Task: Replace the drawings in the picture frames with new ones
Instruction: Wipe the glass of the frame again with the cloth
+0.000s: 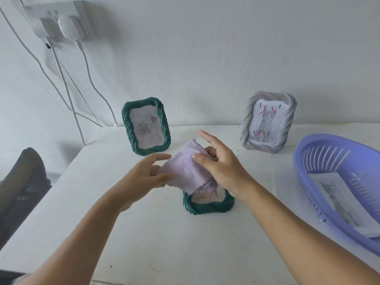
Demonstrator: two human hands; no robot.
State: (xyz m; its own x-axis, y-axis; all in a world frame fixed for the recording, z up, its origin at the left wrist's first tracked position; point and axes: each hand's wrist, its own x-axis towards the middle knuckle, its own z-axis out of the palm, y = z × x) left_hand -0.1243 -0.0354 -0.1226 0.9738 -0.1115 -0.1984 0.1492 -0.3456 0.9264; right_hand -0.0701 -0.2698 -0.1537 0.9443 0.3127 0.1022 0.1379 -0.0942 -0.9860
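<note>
Left hand [144, 174] pinches the lilac cloth [185, 167] at its near-left edge. Right hand [220, 167] thumb presses the cloth's right side, other fingers spread; whether that grip also holds the near green frame [207, 206] below is unclear. Second green frame [146, 126] stands beyond the left grip, grey frame [269, 122] beyond-right, blue basket [308, 167] with cat drawing [337, 202] far right on worktop [164, 243].

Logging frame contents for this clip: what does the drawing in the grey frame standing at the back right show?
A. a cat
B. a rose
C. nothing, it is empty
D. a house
A: the grey frame at the back right holds a drawing of a sitting grey cat; the rose is in the green frame at the back left.
</note>
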